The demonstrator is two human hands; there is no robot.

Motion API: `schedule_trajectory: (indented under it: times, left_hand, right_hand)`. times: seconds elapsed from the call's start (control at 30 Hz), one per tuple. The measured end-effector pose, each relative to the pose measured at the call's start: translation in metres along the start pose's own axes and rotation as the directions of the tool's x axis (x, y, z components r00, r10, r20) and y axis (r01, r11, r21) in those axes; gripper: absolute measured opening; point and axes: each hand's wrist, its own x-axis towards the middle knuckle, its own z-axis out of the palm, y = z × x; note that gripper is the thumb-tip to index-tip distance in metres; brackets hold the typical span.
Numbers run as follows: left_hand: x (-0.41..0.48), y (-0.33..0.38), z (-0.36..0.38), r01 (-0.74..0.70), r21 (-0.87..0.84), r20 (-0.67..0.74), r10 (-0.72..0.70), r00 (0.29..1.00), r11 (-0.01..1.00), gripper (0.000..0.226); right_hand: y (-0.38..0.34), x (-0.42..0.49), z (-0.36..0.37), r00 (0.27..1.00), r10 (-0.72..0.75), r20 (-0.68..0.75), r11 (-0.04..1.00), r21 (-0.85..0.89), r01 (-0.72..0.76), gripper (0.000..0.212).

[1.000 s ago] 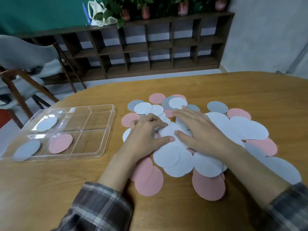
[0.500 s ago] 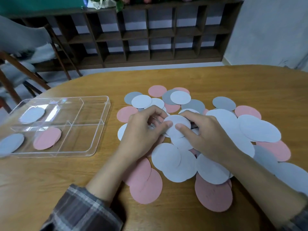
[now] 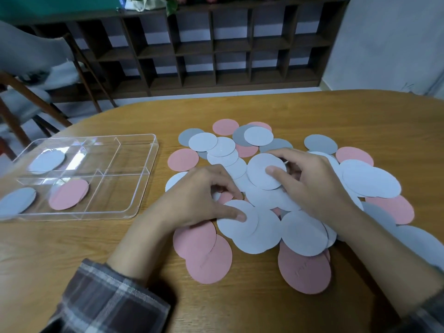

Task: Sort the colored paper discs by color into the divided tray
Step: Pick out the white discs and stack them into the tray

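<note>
A heap of pink, white and grey paper discs lies on the wooden table. My right hand pinches a white disc between thumb and fingers, lifted slightly over the heap's middle. My left hand rests on the heap's left side, fingers curled, its thumb pressing on another white disc. The clear divided tray sits at the left and holds a white disc in a far cell, a grey disc and a pink disc in near cells.
The wooden table has a curved far edge. A chair stands beyond its left corner, and a dark wooden shelf unit runs along the wall behind.
My right hand has taken the white disc and raised it off the heap. My left hand let go of it and dropped back, its thumb now on a nearer white disc.
</note>
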Motion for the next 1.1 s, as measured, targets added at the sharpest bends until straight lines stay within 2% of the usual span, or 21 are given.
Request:
schedule_trajectory:
  times: [0.13,0.27,0.37,0.57,0.8,0.87,0.97,1.1]
  left_hand:
    - [0.001,0.002,0.001,0.021,-0.069,-0.03,-0.023,0.999,0.997,0.027]
    - [0.001,0.004,0.004,0.045,-0.324,-0.058,-0.067,0.996,0.945,0.019]
    - [0.004,0.003,0.006,-0.004,-0.427,-0.169,-0.075,0.983,0.904,0.017]
    - [0.009,0.003,0.014,-0.044,-0.547,-0.316,-0.158,0.935,0.836,0.019]
    - [0.007,0.008,0.018,-0.016,-0.477,-0.378,-0.189,0.906,0.879,0.016]
    - [0.007,0.007,0.019,-0.015,-0.391,-0.413,-0.161,0.897,0.92,0.018]
    - [0.006,0.006,0.023,-0.015,-0.226,-0.456,-0.092,0.885,0.974,0.022]
    - [0.005,0.008,0.023,0.015,-0.188,-0.382,-0.087,0.92,0.982,0.031]
  right_hand:
    - [-0.003,-0.002,-0.001,1.0,0.026,-0.008,0.999,0.029,-0.026,0.022]
    - [-0.007,-0.004,0.0,0.997,0.071,0.001,0.996,0.051,-0.071,0.023]
    - [-0.009,-0.005,0.0,0.99,0.132,0.058,0.975,0.174,-0.14,0.026]
    - [-0.014,-0.005,0.001,0.98,0.157,0.119,0.951,0.251,-0.183,0.036]
    - [-0.021,-0.007,0.002,0.965,0.188,0.184,0.915,0.324,-0.241,0.028]
    - [-0.021,-0.009,0.003,0.972,0.151,0.181,0.941,0.276,-0.198,0.023]
    - [-0.02,-0.01,0.004,0.984,0.104,0.142,0.978,0.163,-0.127,0.027]
    - [-0.015,-0.008,0.006,0.998,0.029,0.062,0.999,0.027,-0.031,0.028]
